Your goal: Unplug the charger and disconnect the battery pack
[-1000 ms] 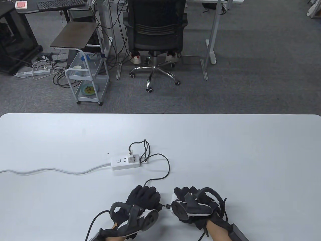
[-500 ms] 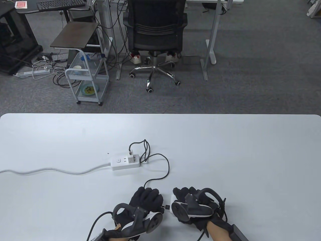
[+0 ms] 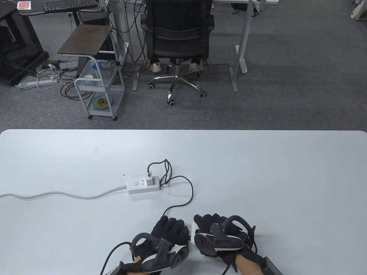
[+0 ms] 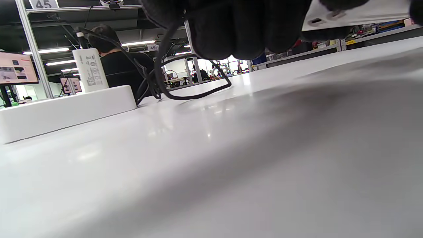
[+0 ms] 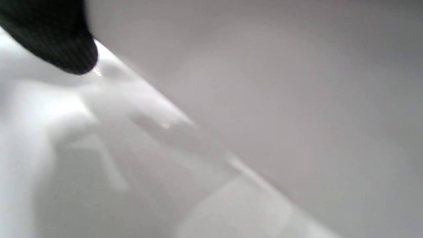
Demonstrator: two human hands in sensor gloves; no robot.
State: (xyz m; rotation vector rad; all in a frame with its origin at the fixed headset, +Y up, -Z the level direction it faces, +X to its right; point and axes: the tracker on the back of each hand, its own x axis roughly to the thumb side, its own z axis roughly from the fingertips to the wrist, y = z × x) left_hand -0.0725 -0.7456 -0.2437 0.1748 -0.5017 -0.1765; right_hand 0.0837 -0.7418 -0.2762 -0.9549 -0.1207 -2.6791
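1. The battery pack point(image 3: 195, 232) is a white block at the near edge of the table point(image 3: 286, 172), between the two gloved hands. Only a small part of it shows, because the right hand point(image 3: 218, 233) lies over it with fingers curled around the body. I judge this grip is there to keep the pack steady.

2. The left hand point(image 3: 169, 232) is just left of the pack, fingers bent toward the place where the black cable point(image 3: 189, 197) arrives. It seems to pinch the cable's plug, but the plug itself is covered by the fingers, so I cannot tell if it is in the port or already out.

3. In the left wrist view the gloved fingers point(image 4: 231, 29) fill the top, and the white end of the pack with a port shows at the upper right corner.

4. The charger point(image 3: 149, 181) sits plugged in the white power strip point(image 3: 143, 186), further away and to the left, well apart from both hands. So the unplugging is not yet done. The cable makes loops beside the strip before it comes near.

5. The right wrist view is very blurred: only one dark fingertip point(image 5: 62, 46) and pale surfaces, nothing more can be read.
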